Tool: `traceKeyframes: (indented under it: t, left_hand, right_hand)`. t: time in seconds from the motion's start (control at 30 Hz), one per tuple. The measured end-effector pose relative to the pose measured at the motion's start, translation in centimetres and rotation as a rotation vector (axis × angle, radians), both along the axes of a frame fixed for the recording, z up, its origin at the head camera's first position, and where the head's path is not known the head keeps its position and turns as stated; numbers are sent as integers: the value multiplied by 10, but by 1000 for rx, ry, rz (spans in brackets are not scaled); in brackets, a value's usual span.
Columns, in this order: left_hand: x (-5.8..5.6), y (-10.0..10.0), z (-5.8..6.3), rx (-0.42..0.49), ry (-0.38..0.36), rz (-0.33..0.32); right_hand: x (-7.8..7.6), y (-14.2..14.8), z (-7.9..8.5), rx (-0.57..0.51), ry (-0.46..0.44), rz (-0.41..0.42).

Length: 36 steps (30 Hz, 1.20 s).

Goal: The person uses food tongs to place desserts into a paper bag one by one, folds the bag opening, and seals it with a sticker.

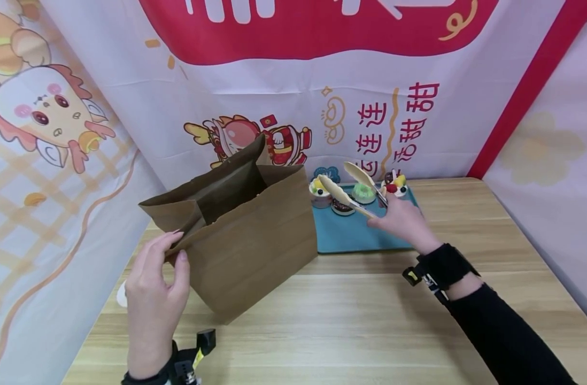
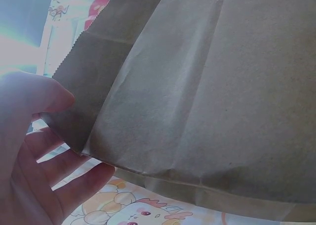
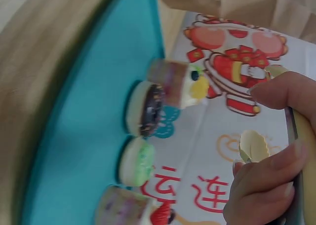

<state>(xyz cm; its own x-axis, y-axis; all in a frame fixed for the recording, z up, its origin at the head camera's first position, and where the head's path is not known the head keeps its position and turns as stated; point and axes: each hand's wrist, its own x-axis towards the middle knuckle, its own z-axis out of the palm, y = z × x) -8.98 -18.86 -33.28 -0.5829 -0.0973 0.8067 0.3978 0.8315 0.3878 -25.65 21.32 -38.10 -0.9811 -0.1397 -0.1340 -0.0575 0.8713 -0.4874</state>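
A brown paper bag stands tilted on the table with its mouth spread. My left hand pinches the bag's near left corner at the rim, thumb on one face and fingers on the other. Over a blue tray, my right hand holds tongs with cream-coloured tips spread apart, nothing between them. On the tray sit a chocolate-topped doughnut, a green-topped doughnut, a fruit-topped dessert cup and another with a strawberry. The tong tips overlap the sweets in the head view.
The wooden table ends at a printed cloth backdrop behind the tray, with more cloth at both sides. Part of a small white round thing shows beside my left hand.
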Motion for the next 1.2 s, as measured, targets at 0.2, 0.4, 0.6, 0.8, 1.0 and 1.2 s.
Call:
traceKeyframes:
  t: [0.2,0.4,0.6,0.8,1.0,1.2]
  left_hand:
    - [0,1,0,-2,0,-1]
    - [0,2,0,-1,-2,3]
    - [1,3,1,-2,-9,7]
    - [2,4,3,-8,-17,12]
    - [1,5,3,4,-1,15]
    - [2,6,4,2,7,20]
  right_hand:
    - [-2,2,-16,15,-30,-22]
    - [-5,5,-33,37,-44,-29]
    - [-7,6,-48,48,-73,-26]
    - [-8,4,-56,39,-80,-37]
    - [-10,3,-62,45,-94,-47]
    - [-11,2,-68,58,-108,-52]
